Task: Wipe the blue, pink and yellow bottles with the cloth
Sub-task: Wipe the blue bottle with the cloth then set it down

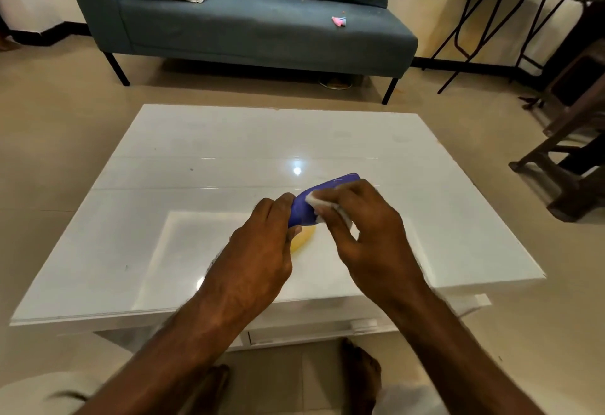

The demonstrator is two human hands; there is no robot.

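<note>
A blue bottle [306,208] lies tilted above the white table [163,185], its far end pointing up and right. My left hand [258,247] grips its near end. My right hand [363,221] presses a white cloth [322,207] against the bottle's side. A yellow bottle [304,239] shows only as a small patch on the table beneath my hands; most of it is hidden. I see no pink bottle on the table.
A blue sofa [262,28] stands beyond the table with cushions and a small pink object [339,21] on its seat. A folding table [510,22] and dark wooden furniture [569,139] are at the right. My bare feet [360,372] rest below the table's near edge.
</note>
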